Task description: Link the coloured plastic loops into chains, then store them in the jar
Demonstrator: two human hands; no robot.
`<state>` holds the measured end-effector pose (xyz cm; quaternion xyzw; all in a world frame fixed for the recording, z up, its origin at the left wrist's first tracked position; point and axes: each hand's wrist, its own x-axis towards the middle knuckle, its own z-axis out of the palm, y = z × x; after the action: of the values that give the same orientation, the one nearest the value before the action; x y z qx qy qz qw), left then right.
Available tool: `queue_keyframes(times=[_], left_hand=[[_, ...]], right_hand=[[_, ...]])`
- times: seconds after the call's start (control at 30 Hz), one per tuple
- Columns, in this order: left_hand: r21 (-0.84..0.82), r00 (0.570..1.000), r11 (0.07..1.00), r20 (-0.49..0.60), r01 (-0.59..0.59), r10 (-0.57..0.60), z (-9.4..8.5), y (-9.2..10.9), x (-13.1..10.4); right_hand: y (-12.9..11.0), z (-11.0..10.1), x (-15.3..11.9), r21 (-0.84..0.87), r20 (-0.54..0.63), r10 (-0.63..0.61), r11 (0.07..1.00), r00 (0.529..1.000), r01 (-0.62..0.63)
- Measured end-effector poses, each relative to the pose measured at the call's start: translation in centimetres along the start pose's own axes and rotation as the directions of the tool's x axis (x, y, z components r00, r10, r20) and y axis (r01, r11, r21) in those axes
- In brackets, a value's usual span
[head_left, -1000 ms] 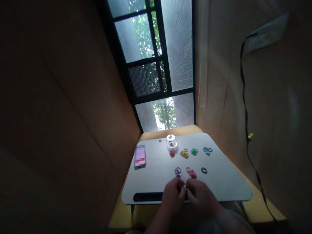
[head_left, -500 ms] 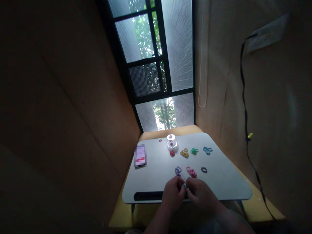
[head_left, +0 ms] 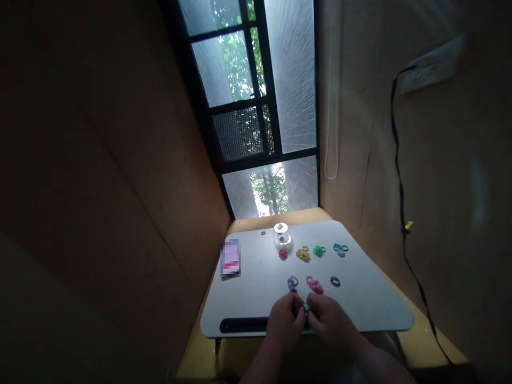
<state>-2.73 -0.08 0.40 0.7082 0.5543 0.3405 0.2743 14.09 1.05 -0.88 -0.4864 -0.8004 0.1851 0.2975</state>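
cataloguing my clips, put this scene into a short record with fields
surface: white tabletop
left hand: pinching small green item
right hand: at the same item
item detail: mostly hidden
far row: red loops, yellow loops, green loops, blue loops
near row: purple loops, pink loops, dark loop
container: clear container behind red loops
left side: pixelated pinkish rectangle

The left hand [head_left: 285, 319] and the right hand [head_left: 331, 319] come close together in front of the body, backs up; the fingers of each curl inward, thumbs bent beneath them in a pinch, the two sets of fingertips nearly meeting; the left forearm [head_left: 262, 360] slants up and inward from the lower edge; the right forearm [head_left: 380, 360] slants inward from the lower right; both forearms look bare.
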Motion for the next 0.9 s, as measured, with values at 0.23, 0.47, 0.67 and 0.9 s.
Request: queue_keyframes(times=[0.23,0.47,0.67,0.9], left_hand=[[-0.010,1.000,1.000,0.019,-0.013,0.013,-0.35,0.48,-0.27],[-0.012,0.999,1.000,0.038,-0.025,0.026,-0.51,0.60,-0.25],[-0.029,0.999,0.999,0.034,-0.034,0.035,-0.24,0.03,-0.21],[0.025,0.999,0.999,0.026,-0.023,0.023,-0.10,0.00,-0.22]], right_hand=[[0.05,0.12,0.06,-0.030,-0.010,0.001,1.000,1.000,-0.002],[-0.11,0.12,-0.08,-0.017,-0.004,-0.026,1.000,1.000,0.026],[-0.12,0.13,-0.11,-0.017,-0.002,-0.036,0.999,0.999,0.036],[0.07,0.06,-0.20,-0.015,0.014,-0.050,0.999,0.999,0.050]])
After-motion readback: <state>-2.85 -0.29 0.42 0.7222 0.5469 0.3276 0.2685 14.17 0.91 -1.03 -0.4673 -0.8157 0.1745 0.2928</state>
